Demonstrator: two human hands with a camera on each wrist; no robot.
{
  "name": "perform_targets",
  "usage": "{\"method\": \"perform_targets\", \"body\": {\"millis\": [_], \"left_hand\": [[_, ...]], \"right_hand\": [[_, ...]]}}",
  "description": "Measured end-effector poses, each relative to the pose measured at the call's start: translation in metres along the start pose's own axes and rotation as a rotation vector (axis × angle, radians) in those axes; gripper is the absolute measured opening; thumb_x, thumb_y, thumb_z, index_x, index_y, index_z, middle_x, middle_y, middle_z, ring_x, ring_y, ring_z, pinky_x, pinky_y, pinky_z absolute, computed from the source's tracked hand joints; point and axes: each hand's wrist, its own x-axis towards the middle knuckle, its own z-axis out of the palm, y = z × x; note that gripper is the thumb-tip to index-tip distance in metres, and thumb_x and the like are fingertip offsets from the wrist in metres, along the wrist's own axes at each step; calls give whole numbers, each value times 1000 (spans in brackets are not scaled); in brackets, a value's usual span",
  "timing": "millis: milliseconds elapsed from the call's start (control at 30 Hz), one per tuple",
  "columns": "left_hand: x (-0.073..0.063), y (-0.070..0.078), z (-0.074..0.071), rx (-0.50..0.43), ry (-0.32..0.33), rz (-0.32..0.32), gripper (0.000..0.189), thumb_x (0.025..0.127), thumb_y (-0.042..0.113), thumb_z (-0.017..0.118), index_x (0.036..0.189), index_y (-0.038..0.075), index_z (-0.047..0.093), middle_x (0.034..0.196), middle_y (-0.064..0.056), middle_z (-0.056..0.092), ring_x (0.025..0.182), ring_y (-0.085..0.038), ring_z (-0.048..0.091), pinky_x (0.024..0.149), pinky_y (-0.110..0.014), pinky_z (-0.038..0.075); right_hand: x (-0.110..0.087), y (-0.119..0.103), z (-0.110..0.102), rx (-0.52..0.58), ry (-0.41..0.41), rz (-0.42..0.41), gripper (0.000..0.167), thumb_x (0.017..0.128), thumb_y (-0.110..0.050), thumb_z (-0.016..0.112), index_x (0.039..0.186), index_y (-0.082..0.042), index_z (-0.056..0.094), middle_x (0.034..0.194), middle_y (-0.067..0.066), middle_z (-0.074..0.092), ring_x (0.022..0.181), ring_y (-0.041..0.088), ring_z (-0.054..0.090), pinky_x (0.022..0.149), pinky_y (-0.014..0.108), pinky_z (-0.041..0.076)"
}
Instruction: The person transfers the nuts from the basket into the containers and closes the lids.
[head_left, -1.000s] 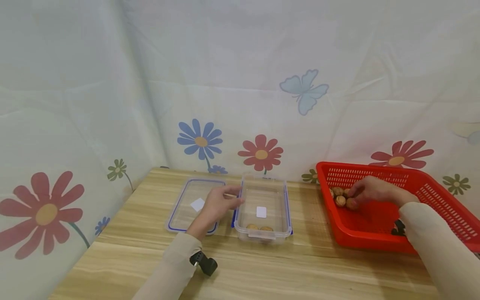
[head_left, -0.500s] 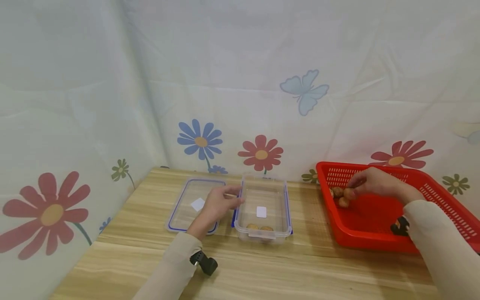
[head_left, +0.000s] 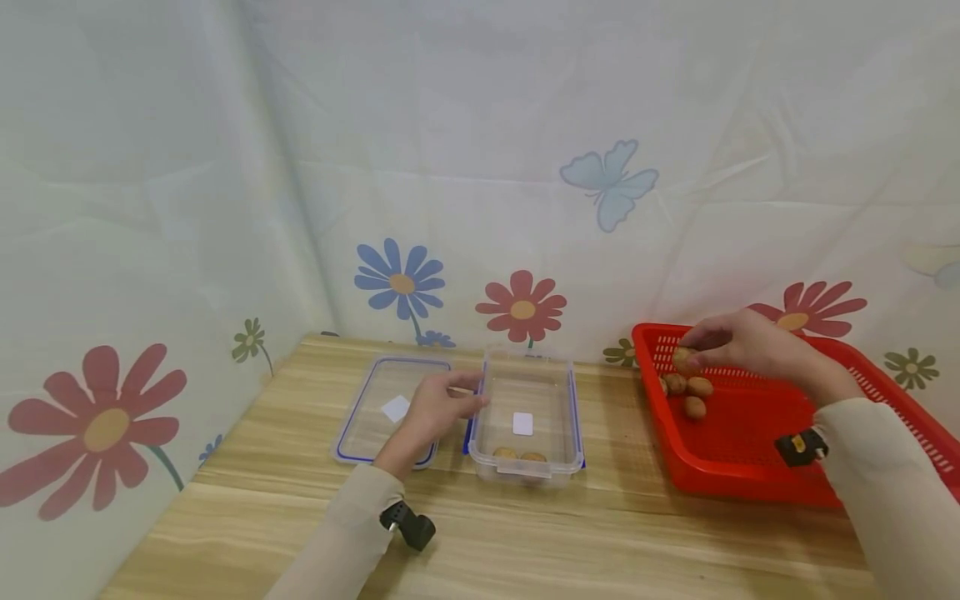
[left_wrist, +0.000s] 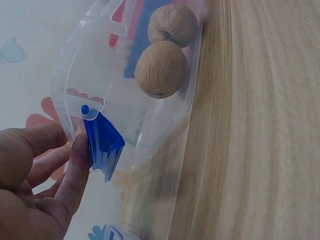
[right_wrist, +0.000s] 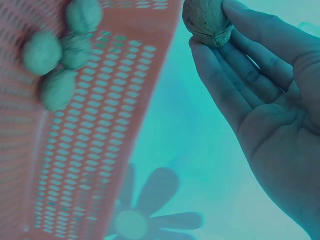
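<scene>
My right hand (head_left: 761,346) pinches a walnut (right_wrist: 206,22) between thumb and fingertips, held up over the far left corner of the red basket (head_left: 675,462). Below it, several other walnuts (head_left: 695,407) lie clustered in that corner. At the middle of the table is a clear plastic container (head_left: 564,477) with blue side clips and a white label. My left hand (head_left: 438,407) holds its left rim, thumb and finger on either side of the wall in the left wrist view, close by a blue clip (left_wrist: 103,142). Two walnuts (left_wrist: 161,69) sit at the container's near end.
Left of the container, a clear lid (head_left: 360,429) with a blue seal and a white label lies flat on the wooden table (head_left: 247,500). A curtain (head_left: 465,117) printed with flowers and a butterfly hangs right behind the table.
My right hand has risen from among the walnuts with one in its fingers, uncovering those left in the basket, which have shifted. The left hand and container have stayed put.
</scene>
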Motion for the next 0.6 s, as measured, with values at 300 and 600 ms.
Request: {"method": "perform_targets", "body": {"millis": [300,600], "left_hand": [[-1,1,-1,0,6,11,41,97,9,78,137,0,70,124,-16,72,103,-31,75,86,-44,61],[0,-1,0,3,8,3,41,97,10,78,136,0,70,123,-16,73,102,-30,75,85,-43,62]], "right_hand": [[-7,-39,-4,-34,64,-76,38,96,-23,83,131,-11,75,121,5,76,108,26,70,94,46,60],[-17,-60,4,63,153,-143,40,96,-27,83,133,-14,74,122,4,76,109,26,72,87,15,52]]}}
